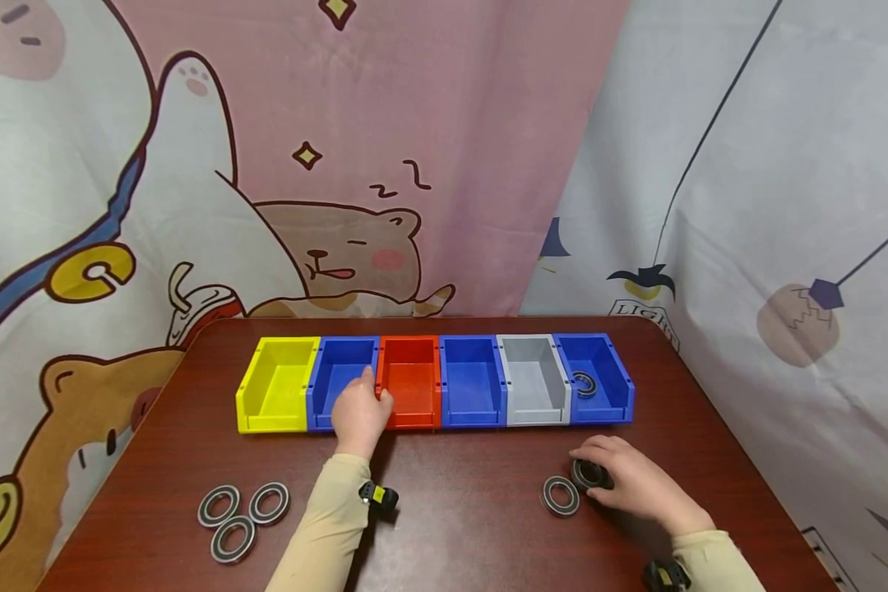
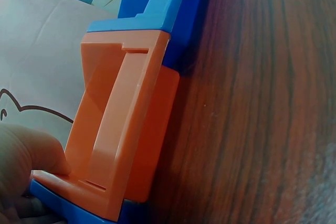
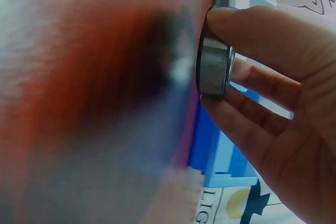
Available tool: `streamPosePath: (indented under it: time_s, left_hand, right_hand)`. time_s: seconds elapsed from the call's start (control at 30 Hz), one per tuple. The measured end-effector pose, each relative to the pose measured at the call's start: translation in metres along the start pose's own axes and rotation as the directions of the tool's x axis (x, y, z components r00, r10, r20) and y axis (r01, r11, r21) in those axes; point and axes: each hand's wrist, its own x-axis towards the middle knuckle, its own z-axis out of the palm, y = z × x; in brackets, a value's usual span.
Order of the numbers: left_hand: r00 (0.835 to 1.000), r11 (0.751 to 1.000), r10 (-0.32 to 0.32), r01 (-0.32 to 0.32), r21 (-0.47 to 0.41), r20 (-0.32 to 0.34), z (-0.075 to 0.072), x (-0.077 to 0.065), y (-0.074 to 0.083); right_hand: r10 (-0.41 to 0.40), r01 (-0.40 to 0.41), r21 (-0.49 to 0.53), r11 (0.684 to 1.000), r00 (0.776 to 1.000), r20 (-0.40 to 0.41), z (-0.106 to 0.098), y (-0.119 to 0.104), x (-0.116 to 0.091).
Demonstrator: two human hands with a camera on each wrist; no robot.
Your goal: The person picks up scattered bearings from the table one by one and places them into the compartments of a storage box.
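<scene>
Count three black-and-silver metal ring bearings (image 1: 237,520) before the left end of the row of six plastic bins (image 1: 414,420) (one yellow, three blue, one red, one grey), pinched by the left grip (image 1: 358,415) at the red bin's left wall. At the row's right end, add one loose bearing (image 1: 562,513) in front, one binned bearing (image 1: 586,395) in the last blue, and a sixth bearing (image 3: 215,69) in front, pinched by the right grip (image 1: 632,481). Seems mid-pick-up; next calls for a steady lift.

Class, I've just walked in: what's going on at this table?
A person's right hand pinches a bearing, with a second bearing lying beside it on the table. The left hand grips the red bin where it meets the blue bin on its left. One bearing sits in the right-end blue bin; three more bearings lie at the table's left.
</scene>
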Motion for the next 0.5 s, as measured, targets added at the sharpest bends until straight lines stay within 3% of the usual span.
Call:
streamPosePath:
  time_s: [0.5]
  left_hand:
    - [0.999,1.000,0.026,-0.026,-0.006,-0.045,0.000,-0.002,0.000]
  right_hand:
    - [0.049,-0.042,0.092,0.995,0.996,-0.070,-0.025,-0.002,0.041]
